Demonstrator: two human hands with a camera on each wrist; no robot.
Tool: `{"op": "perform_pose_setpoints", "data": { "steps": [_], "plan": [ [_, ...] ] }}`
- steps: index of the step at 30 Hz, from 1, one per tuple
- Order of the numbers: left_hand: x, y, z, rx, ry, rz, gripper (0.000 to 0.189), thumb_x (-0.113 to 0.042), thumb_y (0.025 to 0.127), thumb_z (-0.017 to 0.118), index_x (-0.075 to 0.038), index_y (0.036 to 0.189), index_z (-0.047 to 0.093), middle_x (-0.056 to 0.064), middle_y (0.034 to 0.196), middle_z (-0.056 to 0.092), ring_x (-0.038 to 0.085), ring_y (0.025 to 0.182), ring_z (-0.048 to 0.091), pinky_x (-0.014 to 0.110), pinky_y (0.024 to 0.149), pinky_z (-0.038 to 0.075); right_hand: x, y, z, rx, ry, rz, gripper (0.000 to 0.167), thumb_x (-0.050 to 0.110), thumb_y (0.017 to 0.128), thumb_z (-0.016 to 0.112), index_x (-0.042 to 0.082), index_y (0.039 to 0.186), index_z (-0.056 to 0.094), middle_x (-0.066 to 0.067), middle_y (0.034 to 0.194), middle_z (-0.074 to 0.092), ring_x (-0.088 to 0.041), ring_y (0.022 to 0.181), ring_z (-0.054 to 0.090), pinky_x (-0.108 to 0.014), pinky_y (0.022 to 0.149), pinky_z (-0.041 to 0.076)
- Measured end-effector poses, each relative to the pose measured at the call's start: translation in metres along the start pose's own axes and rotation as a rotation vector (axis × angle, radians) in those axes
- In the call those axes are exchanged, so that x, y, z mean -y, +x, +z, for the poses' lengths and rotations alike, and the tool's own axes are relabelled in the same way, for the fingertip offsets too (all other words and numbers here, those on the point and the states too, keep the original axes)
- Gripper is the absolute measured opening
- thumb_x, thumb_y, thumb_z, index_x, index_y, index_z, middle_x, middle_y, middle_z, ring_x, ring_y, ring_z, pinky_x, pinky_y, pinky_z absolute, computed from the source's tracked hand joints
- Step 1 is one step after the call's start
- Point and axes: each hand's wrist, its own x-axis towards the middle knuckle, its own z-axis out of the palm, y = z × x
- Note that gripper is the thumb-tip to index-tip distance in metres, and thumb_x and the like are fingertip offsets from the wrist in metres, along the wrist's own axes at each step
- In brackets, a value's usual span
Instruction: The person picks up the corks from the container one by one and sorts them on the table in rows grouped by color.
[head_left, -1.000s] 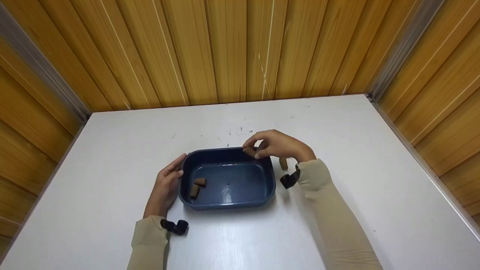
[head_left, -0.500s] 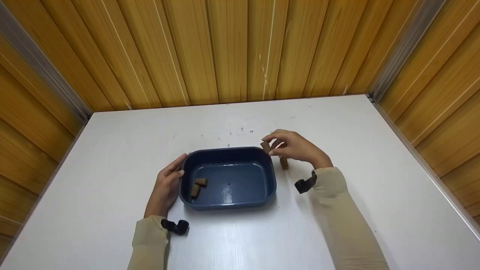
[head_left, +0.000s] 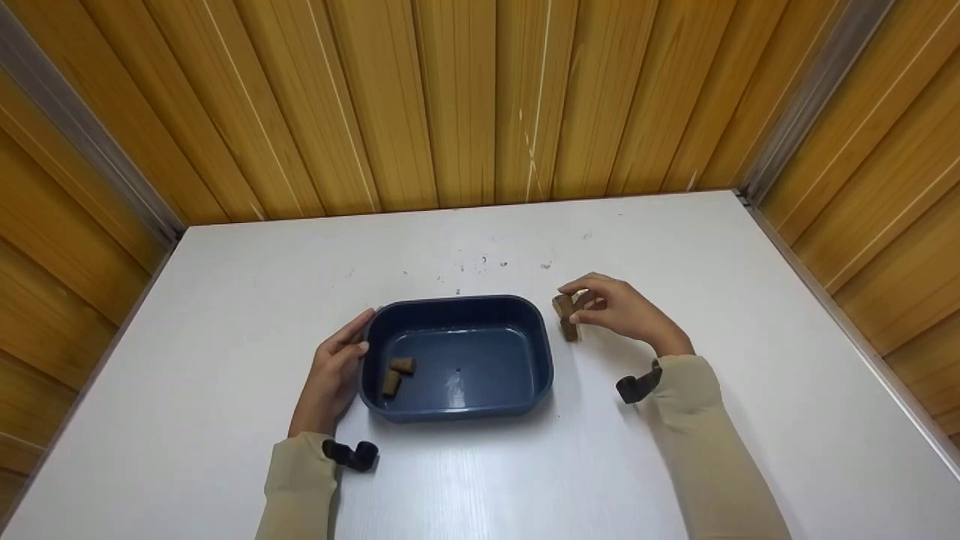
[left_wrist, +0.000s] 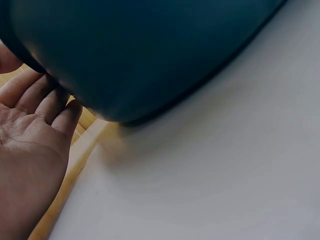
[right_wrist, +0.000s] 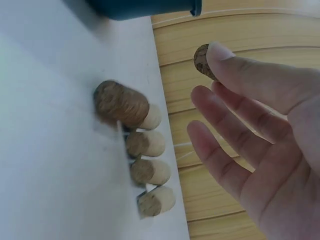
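R hand [head_left: 628, 309] pinches cork [right_wrist: 202, 61] — L hand [head_left: 339, 358], straight-fingered, resting vs. tub [head_left: 457, 313].

At least seven corks are in view: two corks [head_left: 403, 365] in the left part of one basin [head_left: 457, 412], one held cork [head_left: 562, 305], and at least four on the table to the right, made up of one foremost cork [right_wrist: 120, 102] and three row corks [right_wrist: 150, 171]. A pale end [right_wrist: 153, 118] behind the foremost may be a fifth there; I cannot tell. There are two hands, one left hand [head_left: 335, 367] and one right hand [head_left: 628, 309], two sleeves [head_left: 304, 480], two black wrist cameras [head_left: 361, 455] and one table [head_left: 300, 262].
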Motion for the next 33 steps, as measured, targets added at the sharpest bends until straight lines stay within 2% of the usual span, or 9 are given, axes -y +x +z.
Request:
{"op": "perform_pose_setpoints", "data": {
  "steps": [5,9,16,26,33],
  "plan": [
    [0.000,0.000,0.000,0.011,-0.022,0.003,0.055,0.009,0.089,0.045,0.010,0.143,0.034,0.003,0.142,0.053,0.003,0.128,0.050,0.017,0.107,0.038,-0.010,-0.008,0.000,-0.013,-0.005,0.021,0.039,0.009,0.085,0.070,0.006,0.123,0.063,-0.012,0.117,0.063,-0.027,0.102,0.064,-0.037,0.091,0.053],
    [0.001,-0.001,0.000,0.013,-0.029,-0.001,0.055,0.009,0.089,0.045,0.010,0.143,0.034,0.004,0.143,0.052,0.003,0.128,0.050,0.017,0.107,0.039,-0.016,-0.013,0.000,-0.021,0.008,0.038,0.040,0.005,0.085,0.069,0.005,0.123,0.062,-0.014,0.117,0.062,-0.029,0.102,0.064,-0.034,0.089,0.053],
    [0.001,-0.001,-0.001,0.023,-0.025,0.005,0.054,0.010,0.090,0.044,0.010,0.143,0.033,-0.001,0.139,0.056,0.004,0.127,0.051,0.018,0.107,0.040,-0.024,-0.017,0.003,-0.036,0.013,0.078,0.041,0.002,0.082,0.071,0.000,0.123,0.062,-0.017,0.120,0.060,-0.033,0.105,0.062,-0.044,0.093,0.053],
    [0.000,-0.001,-0.001,0.023,-0.029,0.010,0.054,0.008,0.090,0.045,0.009,0.143,0.035,-0.001,0.138,0.057,0.005,0.127,0.052,0.019,0.107,0.041,-0.029,-0.019,0.007,-0.050,-0.075,0.183,0.043,0.010,0.080,0.075,0.001,0.121,0.065,-0.015,0.114,0.056,-0.031,0.104,0.058,-0.045,0.094,0.053],
    [0.000,0.000,0.000,0.003,-0.008,-0.003,0.053,0.008,0.090,0.046,0.009,0.142,0.036,0.003,0.140,0.055,0.004,0.128,0.051,0.018,0.107,0.039,-0.031,-0.021,0.008,-0.048,-0.093,0.216,0.043,0.013,0.080,0.076,0.001,0.120,0.065,-0.012,0.105,0.057,-0.023,0.095,0.053,-0.031,0.081,0.045]
  ]
}}
